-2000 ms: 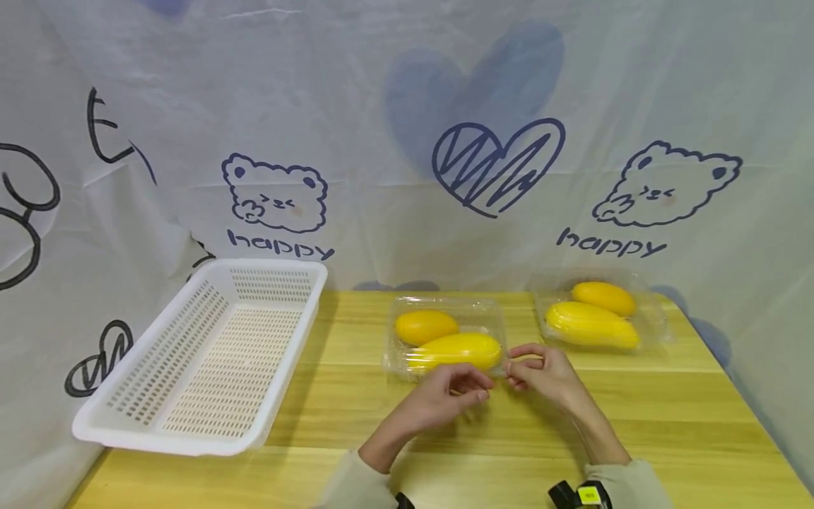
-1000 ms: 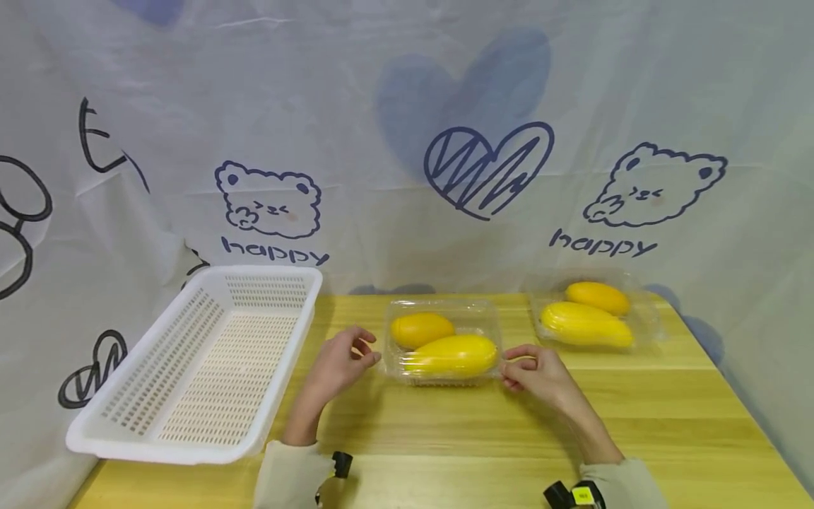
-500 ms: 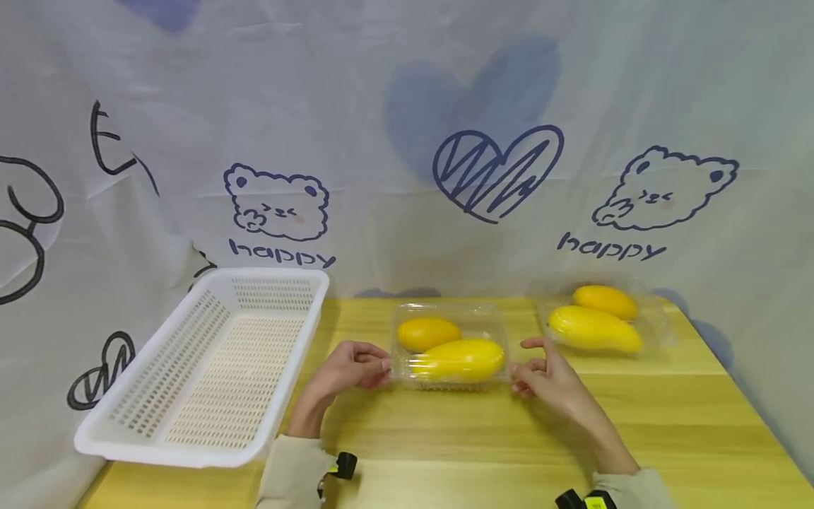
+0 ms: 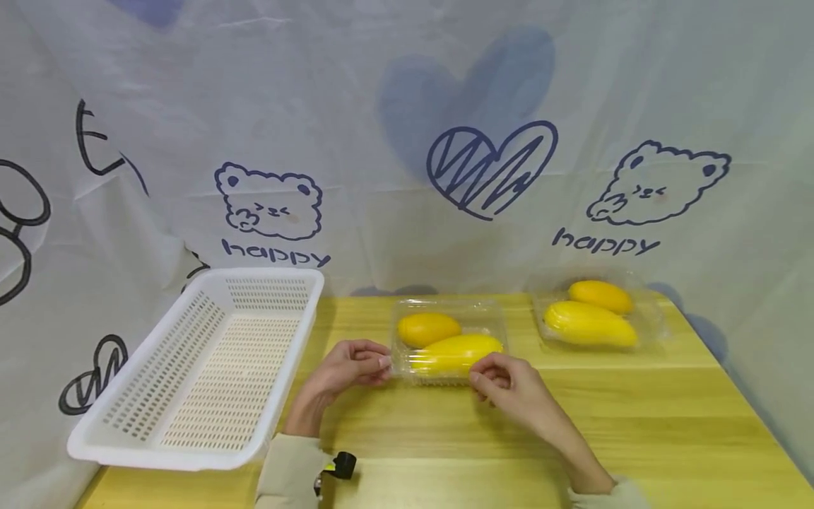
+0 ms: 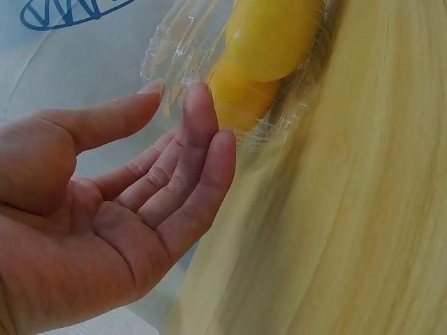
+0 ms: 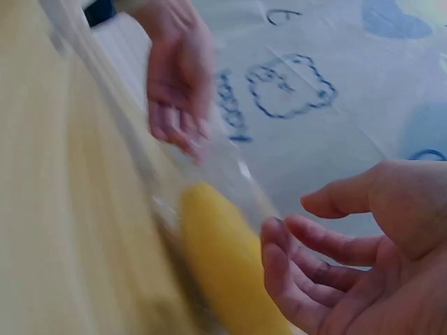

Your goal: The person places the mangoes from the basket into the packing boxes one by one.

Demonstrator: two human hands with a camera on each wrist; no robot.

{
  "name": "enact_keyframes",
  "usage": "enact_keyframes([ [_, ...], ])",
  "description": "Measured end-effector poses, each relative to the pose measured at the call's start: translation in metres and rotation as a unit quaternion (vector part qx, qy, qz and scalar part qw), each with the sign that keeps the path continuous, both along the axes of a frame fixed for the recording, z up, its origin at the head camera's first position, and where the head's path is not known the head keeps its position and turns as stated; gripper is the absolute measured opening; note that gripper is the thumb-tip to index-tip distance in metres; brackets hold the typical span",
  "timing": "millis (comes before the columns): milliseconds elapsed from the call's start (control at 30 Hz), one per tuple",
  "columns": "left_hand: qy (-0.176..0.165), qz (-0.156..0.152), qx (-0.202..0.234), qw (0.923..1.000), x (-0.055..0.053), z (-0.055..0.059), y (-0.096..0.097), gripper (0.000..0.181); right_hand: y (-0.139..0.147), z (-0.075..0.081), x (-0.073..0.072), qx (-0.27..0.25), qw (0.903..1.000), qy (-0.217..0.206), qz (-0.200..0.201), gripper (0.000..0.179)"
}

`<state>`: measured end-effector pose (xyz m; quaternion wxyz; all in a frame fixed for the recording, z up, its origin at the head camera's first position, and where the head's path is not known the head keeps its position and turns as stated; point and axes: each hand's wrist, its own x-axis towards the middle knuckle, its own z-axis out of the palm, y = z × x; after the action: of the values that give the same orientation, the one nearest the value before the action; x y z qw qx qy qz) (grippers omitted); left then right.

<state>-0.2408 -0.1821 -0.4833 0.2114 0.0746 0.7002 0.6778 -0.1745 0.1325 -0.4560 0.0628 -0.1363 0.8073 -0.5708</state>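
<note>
A clear plastic clamshell box (image 4: 482, 318) stands on the table in the head view. Inside it lie an orange-yellow oval fruit (image 4: 427, 330) and a longer, mango-like yellow fruit (image 4: 454, 354). My left hand (image 4: 343, 370) pinches the box's left edge, with thumb and index finger on either side of the thin plastic; the left wrist view shows the thumb (image 5: 115, 122) at the corner. Over the front right part of the box hovers my right hand (image 4: 516, 396), fingers loosely bent with nothing between them, its fingertips overlapping the rim in this view.
A white perforated plastic basket (image 4: 299, 364) sits at the left. Another clear box (image 4: 651, 318) at the back right holds two similar yellow fruits (image 4: 591, 324). A printed cloth (image 4: 375, 233) hangs behind the wooden table (image 4: 687, 417).
My left hand has gone from the box's front over to its left edge. My right hand has come off the right corner and moved left along the front. The box has barely moved.
</note>
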Motion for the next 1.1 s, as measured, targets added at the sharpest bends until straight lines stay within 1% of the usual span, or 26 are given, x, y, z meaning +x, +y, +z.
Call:
enact_keyframes([
  [67,0.000,-0.002,0.004,1.0000,0.000,0.000,0.000,0.034,-0.011,-0.006,0.001,-0.052,0.9971,-0.043,0.034,0.024],
  [133,-0.005,-0.001,0.011,0.9999,0.000,-0.001,-0.001,0.033,-0.024,-0.013,0.001,-0.092,0.9913,-0.081,0.047,0.027],
  [267,-0.020,0.002,0.018,0.9996,0.000,-0.001,-0.003,0.032,-0.048,-0.026,0.001,-0.149,0.9792,-0.135,0.028,0.028],
  [333,-0.023,0.002,0.017,0.9996,0.000,-0.001,-0.003,0.032,-0.058,-0.031,0.002,-0.175,0.9713,-0.159,0.025,0.030],
  [367,-0.025,0.002,0.016,0.9996,0.000,-0.001,-0.002,0.032,-0.062,-0.033,0.003,-0.193,0.9658,-0.172,0.025,0.031],
  [433,-0.023,0.000,0.015,0.9996,-0.001,-0.001,-0.002,0.032,-0.070,-0.037,0.003,-0.231,0.9516,-0.201,0.028,0.035],
  [567,-0.019,-0.002,0.013,0.9997,-0.002,-0.001,-0.001,0.031,-0.081,-0.045,0.004,-0.309,0.9181,-0.248,0.017,0.041],
  [667,-0.020,-0.005,0.014,0.9997,-0.002,-0.002,0.000,0.034,-0.087,-0.049,0.003,-0.348,0.8981,-0.270,-0.005,0.043],
  [733,-0.022,-0.007,0.015,0.9996,-0.003,-0.003,0.000,0.036,-0.091,-0.052,0.002,-0.366,0.8870,-0.281,-0.023,0.044],
  [800,-0.024,-0.006,0.015,0.9996,-0.003,-0.003,0.001,0.036,-0.095,-0.054,0.002,-0.381,0.8785,-0.285,-0.040,0.043],
  [933,-0.033,0.000,0.016,0.9993,-0.003,-0.005,0.001,0.031,-0.103,-0.055,0.000,-0.396,0.8689,-0.288,-0.072,0.045],
  [1000,-0.038,0.002,0.014,0.9992,-0.003,-0.004,0.001,0.029,-0.107,-0.054,-0.001,-0.400,0.8660,-0.288,-0.082,0.045],
  [1100,-0.042,0.001,0.007,0.9991,-0.003,-0.004,0.001,0.029,-0.113,-0.053,-0.002,-0.409,0.8605,-0.290,-0.091,0.037],
])
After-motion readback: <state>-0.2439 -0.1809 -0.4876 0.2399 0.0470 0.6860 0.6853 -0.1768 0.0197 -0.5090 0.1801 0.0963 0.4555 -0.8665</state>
